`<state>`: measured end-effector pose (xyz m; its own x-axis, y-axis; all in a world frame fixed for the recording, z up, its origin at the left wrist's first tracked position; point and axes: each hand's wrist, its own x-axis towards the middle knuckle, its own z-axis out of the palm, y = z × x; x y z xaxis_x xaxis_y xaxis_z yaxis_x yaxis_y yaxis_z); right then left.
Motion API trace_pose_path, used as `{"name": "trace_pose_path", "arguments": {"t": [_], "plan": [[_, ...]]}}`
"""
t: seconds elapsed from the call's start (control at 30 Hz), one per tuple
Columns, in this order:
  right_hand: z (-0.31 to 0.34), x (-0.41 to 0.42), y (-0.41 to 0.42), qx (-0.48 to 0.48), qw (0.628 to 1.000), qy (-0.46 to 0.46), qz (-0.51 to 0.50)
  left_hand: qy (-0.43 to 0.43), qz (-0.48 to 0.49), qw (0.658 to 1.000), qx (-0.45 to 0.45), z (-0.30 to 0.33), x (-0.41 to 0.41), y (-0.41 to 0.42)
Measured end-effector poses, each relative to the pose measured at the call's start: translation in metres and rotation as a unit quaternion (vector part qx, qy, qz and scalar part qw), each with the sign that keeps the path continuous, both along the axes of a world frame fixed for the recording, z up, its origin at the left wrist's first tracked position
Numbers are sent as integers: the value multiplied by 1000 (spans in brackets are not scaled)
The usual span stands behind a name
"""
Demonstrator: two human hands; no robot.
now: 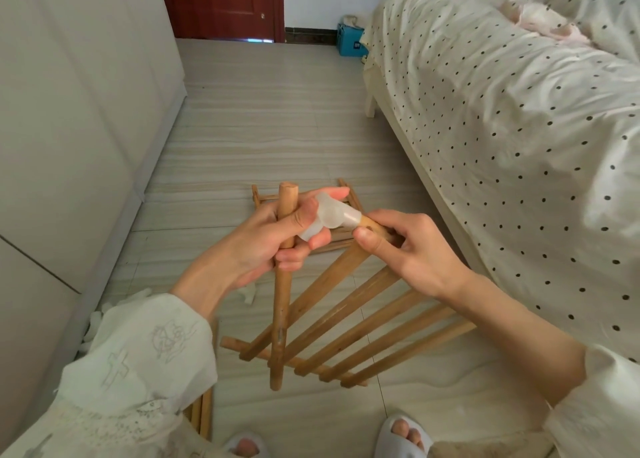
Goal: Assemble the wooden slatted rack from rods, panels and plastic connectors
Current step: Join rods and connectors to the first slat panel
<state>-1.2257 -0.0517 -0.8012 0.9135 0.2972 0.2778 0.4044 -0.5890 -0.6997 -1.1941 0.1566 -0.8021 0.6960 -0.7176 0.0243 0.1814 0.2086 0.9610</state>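
The left hand [277,239] grips an upright rod [282,305] and also holds the translucent connector [330,216] between thumb and fingers; the right hand [407,246] pinches the panel [349,322] by its top rail, whose end sits in the connector; another panel [341,241] lies on the floor [263,118] behind; a bed [519,128] stands right.

Left hand [277,239] grips rod [281,319] and connector [330,215]; right hand [412,249] apparently pinches the panel [363,319] end.
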Motion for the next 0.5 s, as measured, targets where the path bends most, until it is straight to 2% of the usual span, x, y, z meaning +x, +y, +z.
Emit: {"name": "trace_pose_path", "arguments": {"t": [0.3,0.43,0.5], "plan": [[11,-4,-2,27,999,36,26,-9,-28,999,-17,4,6,1],[13,-2,-5,22,998,47,25,-24,10,1000,-14,2,4,-4],[11,-3,-8,1,999,48,17,-63,33,997,21,2,4,-3]]}}
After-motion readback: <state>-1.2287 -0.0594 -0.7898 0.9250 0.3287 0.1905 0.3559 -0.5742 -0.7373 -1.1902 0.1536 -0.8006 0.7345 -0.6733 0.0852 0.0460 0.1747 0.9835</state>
